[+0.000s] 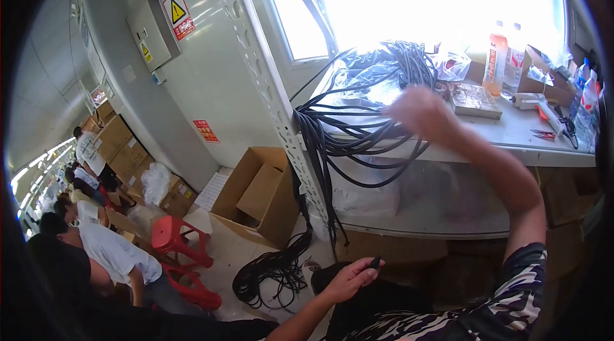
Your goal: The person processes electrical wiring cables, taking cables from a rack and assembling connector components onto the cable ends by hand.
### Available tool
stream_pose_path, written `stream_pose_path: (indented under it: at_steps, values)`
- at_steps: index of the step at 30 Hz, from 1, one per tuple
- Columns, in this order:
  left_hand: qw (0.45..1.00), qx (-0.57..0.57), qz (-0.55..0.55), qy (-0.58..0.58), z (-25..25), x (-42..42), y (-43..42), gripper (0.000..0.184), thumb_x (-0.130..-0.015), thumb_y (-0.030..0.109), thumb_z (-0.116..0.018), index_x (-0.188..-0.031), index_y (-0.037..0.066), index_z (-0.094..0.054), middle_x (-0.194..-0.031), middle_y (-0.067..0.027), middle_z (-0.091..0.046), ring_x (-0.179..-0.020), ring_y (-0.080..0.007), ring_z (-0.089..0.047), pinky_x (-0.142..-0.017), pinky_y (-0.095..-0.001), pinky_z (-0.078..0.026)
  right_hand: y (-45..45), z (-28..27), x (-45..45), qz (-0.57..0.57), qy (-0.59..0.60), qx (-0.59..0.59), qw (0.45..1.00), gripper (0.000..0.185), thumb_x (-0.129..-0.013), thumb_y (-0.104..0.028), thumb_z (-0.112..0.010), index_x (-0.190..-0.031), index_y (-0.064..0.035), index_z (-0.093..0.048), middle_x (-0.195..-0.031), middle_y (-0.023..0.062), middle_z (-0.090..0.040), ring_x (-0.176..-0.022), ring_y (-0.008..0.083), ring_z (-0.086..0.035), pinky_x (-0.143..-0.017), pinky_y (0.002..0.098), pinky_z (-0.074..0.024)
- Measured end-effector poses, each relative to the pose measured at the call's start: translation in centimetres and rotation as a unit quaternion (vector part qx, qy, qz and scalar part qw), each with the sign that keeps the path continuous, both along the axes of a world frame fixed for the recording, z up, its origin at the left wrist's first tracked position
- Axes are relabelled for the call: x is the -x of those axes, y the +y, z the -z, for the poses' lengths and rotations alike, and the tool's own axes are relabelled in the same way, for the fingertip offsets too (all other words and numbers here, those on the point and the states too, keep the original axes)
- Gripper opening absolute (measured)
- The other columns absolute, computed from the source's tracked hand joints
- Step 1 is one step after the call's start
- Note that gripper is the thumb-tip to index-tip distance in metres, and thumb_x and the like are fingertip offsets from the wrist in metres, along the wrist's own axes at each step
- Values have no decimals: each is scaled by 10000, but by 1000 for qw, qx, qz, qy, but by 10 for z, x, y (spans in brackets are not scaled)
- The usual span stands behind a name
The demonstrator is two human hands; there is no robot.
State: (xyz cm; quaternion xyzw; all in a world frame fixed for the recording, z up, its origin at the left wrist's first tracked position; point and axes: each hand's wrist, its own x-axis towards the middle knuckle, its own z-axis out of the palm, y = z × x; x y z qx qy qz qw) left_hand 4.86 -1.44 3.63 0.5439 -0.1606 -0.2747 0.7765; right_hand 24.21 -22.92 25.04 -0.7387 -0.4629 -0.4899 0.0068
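Observation:
A thick bundle of black cables (352,123) lies across the white shelf and hangs over its left edge beside the perforated post. My right hand (422,114) is raised over the cables at the shelf's front, smeared by motion, so its fingers cannot be made out. Lower down, near my lap, my left hand (350,280) is closed on a small black connector (376,262) held between thumb and fingers. More black cable (275,274) lies in a heap on the floor to the left.
An open cardboard box (256,197) stands left of the post, with red stools (179,238) beyond it. Bottles (495,63), a glue gun (531,101) and red-handled pliers (544,135) are on the shelf. Several people (118,254) are at the left.

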Motion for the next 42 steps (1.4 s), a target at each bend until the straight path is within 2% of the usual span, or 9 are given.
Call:
stream_pose_path:
  at_steps: [2, 7, 13, 14, 17, 21, 29, 32, 42]
  values:
    - [999, -26, -13, 42, 5, 5, 1, 308, -903, 139, -412, -1197, 50, -427, -718, 58, -372, -597, -33, -319, -528, -160, -286, -9, -15, -62, -71, 231, -67, 968, 127, -763, -81, -526, -667, -35, -594, -627, 78, -577, -578, 228, -548, -583, 324, -439]
    - [997, -70, -20, 38, 23, 8, 6, 324, -903, 180, -419, -1206, 65, -435, -714, 60, -378, -610, -33, -332, -548, -166, -308, -12, -12, -134, 104, 381, 119, 911, 160, -649, -174, -542, -602, -29, -588, -557, 122, -520, -504, 243, -485, -531, 355, -410]
    - [960, -243, -83, -109, 95, 12, 13, 348, -881, 285, -451, -1116, 33, -497, -862, -84, -563, -788, -168, -541, -700, -275, -424, -18, -19, -121, 101, 426, 158, 885, 162, -656, -212, -641, -710, -60, -651, -697, 85, -607, -674, 209, -571, -656, 348, -432]
    - [959, -254, -127, -7, 68, 19, 8, 275, -858, 224, -504, -1045, 22, -514, -877, -77, -570, -800, -180, -512, -717, -294, -421, -12, -33, -111, 192, 370, 246, 875, 149, -703, -185, -626, -776, -60, -659, -766, 73, -629, -724, 198, -591, -705, 334, -449]
    - [892, -428, -82, -116, 82, 20, 9, 293, -852, 217, -520, -1075, 27, -497, -890, -61, -576, -797, -171, -518, -689, -278, -429, -38, -47, -99, 28, 343, 76, 936, 118, -792, -98, -547, -834, -25, -630, -783, 78, -630, -728, 198, -599, -720, 321, -474]
    - [918, -393, -33, -46, 78, 23, 12, 316, -855, 203, -509, -1125, 41, -480, -967, -63, -572, -871, -157, -520, -771, -285, -426, -69, -64, -76, 109, 322, -46, 939, 99, -797, -54, -546, -815, -33, -641, -766, 83, -633, -682, 163, -597, -673, 284, -485]
    - [978, -166, -41, 119, 220, 33, -9, 397, -857, 207, -473, -1221, 62, -405, -1134, -98, -503, -1044, -191, -469, -941, -327, -357, -25, -32, -109, 116, 421, 94, 895, 149, -748, -188, -608, -814, -69, -669, -782, 91, -639, -686, 199, -610, -654, 336, -475]
    - [971, -206, -72, 98, 200, 32, -7, 365, -852, 207, -481, -1182, 58, -435, -1099, -102, -520, -1021, -196, -483, -913, -321, -372, -6, -26, -117, 205, 469, 185, 839, 186, -683, -224, -651, -770, -62, -673, -732, 94, -633, -646, 225, -601, -611, 327, -464]
    - [914, -381, -89, -107, 80, 11, -9, 259, -838, 208, -507, -1023, 30, -543, -916, -146, -586, -864, -216, -555, -762, -318, -439, -23, -23, -122, 73, 467, 85, 877, 134, -738, -136, -621, -802, -25, -660, -758, 97, -636, -681, 197, -607, -664, 313, -466]
